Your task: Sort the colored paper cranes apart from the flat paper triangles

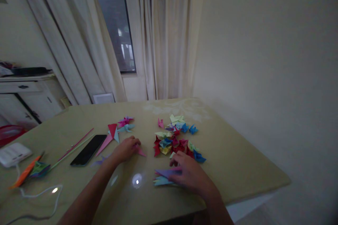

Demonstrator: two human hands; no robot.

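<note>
My left hand (126,149) rests on the table (232,154), fingers curled round a pink folded paper piece (141,152) whose tip pokes out to the right. My right hand (188,174) lies flat with fingers spread, pressing on a purple folded paper (169,172) and a light blue one (161,181) beneath it. Just beyond the right hand sits a heap of several colourful origami pieces (171,144) in red, blue, yellow and green.
A black phone (88,149) lies left of my left hand, beside thin pink and green sticks (76,146). More folded papers (123,125) lie behind it. A white charger box (13,154) and cable sit far left. Curtains, a window and a white cabinet stand behind the table.
</note>
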